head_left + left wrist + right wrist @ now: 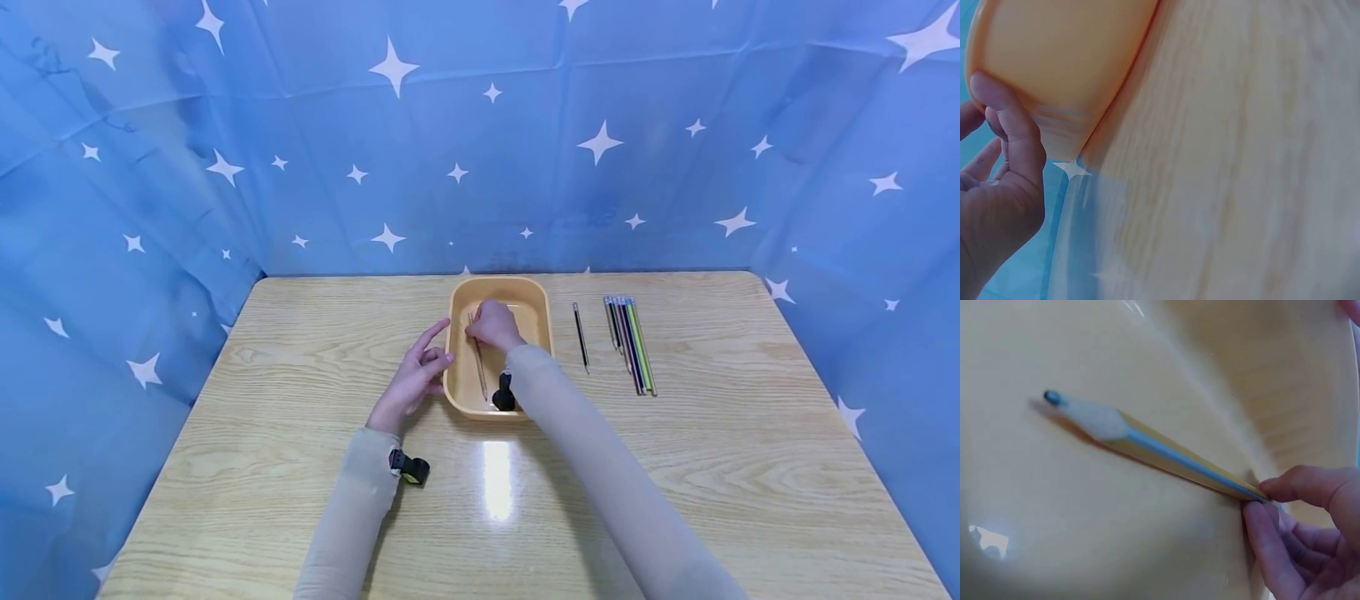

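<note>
A yellow pencil (1179, 459) with a light blue stripe lies tilted inside an orange plastic tub (532, 325). Thumb and fingertips of my right hand (493, 323) pinch it near its far end; its sharpened dark tip points toward me. In the right wrist view that pinch shows at the lower right. My left hand (416, 371) is at the tub's left side, its fingers loosely spread. The left wrist view shows the left thumb (1007, 103) touching the tub's outer wall near the rim.
Right of the tub, a single dark pencil (581, 337) lies on the wooden table (300, 358). Farther right several pencils (630, 343) of different colours and lengths lie side by side. A blue cloth with white stars (480, 167) hangs behind the table.
</note>
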`<action>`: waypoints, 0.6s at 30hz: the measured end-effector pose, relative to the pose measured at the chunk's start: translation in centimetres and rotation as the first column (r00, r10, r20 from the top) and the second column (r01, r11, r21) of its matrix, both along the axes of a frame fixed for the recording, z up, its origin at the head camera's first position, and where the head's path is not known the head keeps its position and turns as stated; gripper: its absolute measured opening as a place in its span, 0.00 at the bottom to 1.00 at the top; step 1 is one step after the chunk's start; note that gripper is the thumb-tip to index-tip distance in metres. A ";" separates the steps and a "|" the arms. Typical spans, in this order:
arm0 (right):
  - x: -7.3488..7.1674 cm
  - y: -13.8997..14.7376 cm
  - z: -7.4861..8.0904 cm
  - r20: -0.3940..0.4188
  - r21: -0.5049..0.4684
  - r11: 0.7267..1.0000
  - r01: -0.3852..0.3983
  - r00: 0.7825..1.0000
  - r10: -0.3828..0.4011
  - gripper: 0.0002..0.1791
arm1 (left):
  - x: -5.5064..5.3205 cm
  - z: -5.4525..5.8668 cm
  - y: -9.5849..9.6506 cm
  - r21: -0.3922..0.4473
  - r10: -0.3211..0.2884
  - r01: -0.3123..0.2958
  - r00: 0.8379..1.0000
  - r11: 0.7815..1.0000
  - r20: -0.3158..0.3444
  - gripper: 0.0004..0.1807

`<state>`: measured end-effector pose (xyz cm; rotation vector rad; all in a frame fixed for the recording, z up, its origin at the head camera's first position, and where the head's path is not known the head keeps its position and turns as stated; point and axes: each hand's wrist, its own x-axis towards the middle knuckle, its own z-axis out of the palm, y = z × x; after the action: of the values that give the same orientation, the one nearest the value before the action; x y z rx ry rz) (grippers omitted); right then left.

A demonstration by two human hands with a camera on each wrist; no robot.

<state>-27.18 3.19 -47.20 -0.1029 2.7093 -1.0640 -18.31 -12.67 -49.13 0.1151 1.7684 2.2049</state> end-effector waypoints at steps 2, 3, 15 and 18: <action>-0.1 0.1 -0.1 0.005 -0.020 1.000 0.005 1.000 -0.005 0.10 | 0.0 0.0 0.0 0.002 0.003 -0.003 1.000 1.000 0.004 0.33; -0.1 0.1 -0.1 0.013 -0.036 0.999 0.008 1.000 -0.008 0.10 | 0.0 0.0 0.0 0.003 0.002 -0.002 1.000 1.000 0.006 0.33; -0.8 0.8 0.0 0.139 -0.362 0.931 0.043 0.990 0.008 0.06 | 0.2 0.4 0.2 0.012 -0.002 0.002 1.000 1.000 0.003 0.33; -1.0 0.9 0.2 0.134 -0.387 0.921 0.050 0.991 0.002 0.06 | 0.2 0.5 0.2 0.014 0.000 0.000 1.000 1.000 0.001 0.32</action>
<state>-28.19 4.10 -46.99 -0.0617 2.3531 -1.5478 -18.09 -12.50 -48.61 0.1172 1.7523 2.2173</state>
